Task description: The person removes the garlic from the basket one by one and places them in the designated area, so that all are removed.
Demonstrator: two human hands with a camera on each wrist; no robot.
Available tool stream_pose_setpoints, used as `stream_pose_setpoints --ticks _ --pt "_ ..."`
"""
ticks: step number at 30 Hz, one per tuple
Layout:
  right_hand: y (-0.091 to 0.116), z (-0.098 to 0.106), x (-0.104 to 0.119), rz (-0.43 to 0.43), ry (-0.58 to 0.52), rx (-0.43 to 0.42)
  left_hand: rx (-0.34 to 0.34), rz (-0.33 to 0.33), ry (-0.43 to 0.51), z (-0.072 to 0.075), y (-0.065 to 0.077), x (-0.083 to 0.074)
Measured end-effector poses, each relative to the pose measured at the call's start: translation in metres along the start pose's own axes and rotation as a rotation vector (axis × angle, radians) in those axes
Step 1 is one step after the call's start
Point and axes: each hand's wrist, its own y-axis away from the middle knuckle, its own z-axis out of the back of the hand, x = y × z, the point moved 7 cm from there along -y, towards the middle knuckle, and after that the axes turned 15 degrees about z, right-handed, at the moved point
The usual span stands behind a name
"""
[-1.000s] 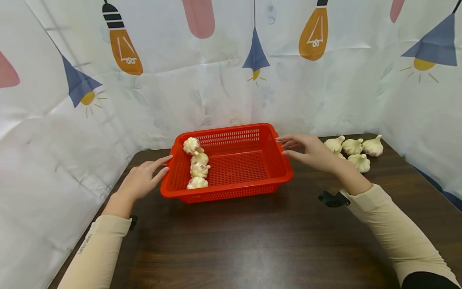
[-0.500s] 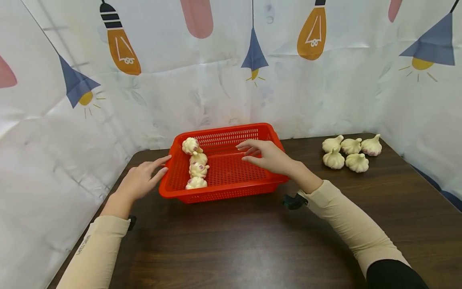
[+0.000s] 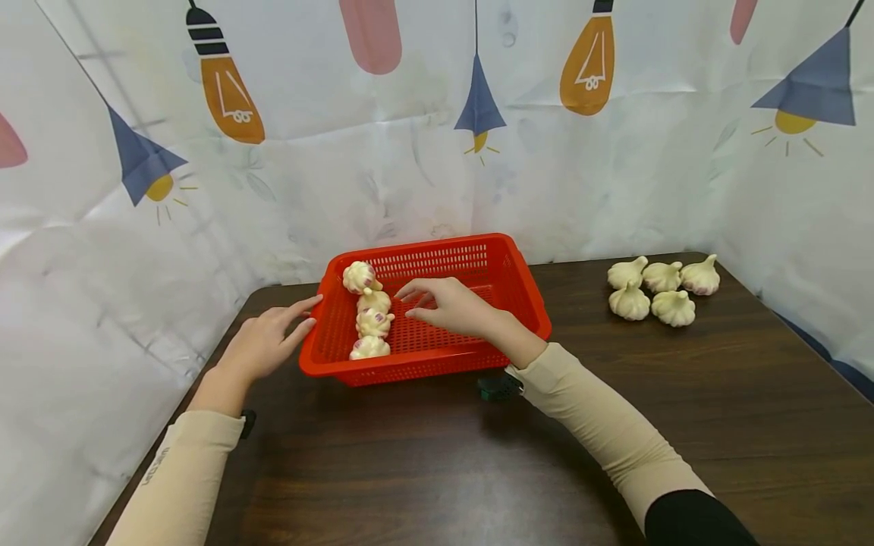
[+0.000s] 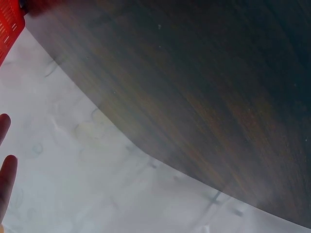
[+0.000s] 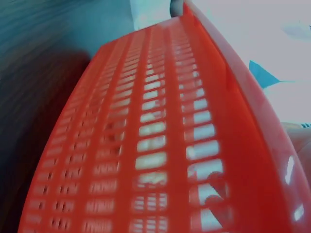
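Note:
A red plastic basket (image 3: 423,362) with slotted walls stands on the table. Along its left side lie several garlic bulbs (image 3: 372,323), cream with purple patches. My left hand (image 3: 262,347) is at the basket's left rim, its fingertips right at the edge and the fingers relaxed. Reaching over the front rim, my right hand (image 3: 451,307) hovers inside the basket with loosely bent fingers and nothing in them, just right of the bulbs. The right wrist view is filled by the basket's front wall (image 5: 131,136). Two fingers (image 4: 7,182) of the left hand show at the left wrist view's edge.
Several more garlic bulbs (image 3: 630,301) sit grouped at the back right of the dark wooden table (image 3: 410,462). Behind and to the left hangs a white curtain (image 3: 307,197) with printed lamps, close to the table's edge.
My right hand has moved left from the basket's right rim, across its inside, to near the bulbs. The left hand has stayed at the left rim.

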Motion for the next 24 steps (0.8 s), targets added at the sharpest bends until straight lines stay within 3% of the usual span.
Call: stream_pose_setpoints --ticks 5,15,24 --pt "-0.015 -0.016 0.007 -0.02 0.031 0.067 -0.001 0.003 0.007 -0.001 0.0 0.001" --pt "-0.042 -0.043 0.019 -0.111 0.005 0.077 0.0 0.004 0.022 0.0 -0.002 -0.001" --pt "-0.057 -0.07 0.011 -0.176 0.116 0.221 -0.005 0.0 0.025 -0.001 -0.001 0.002"
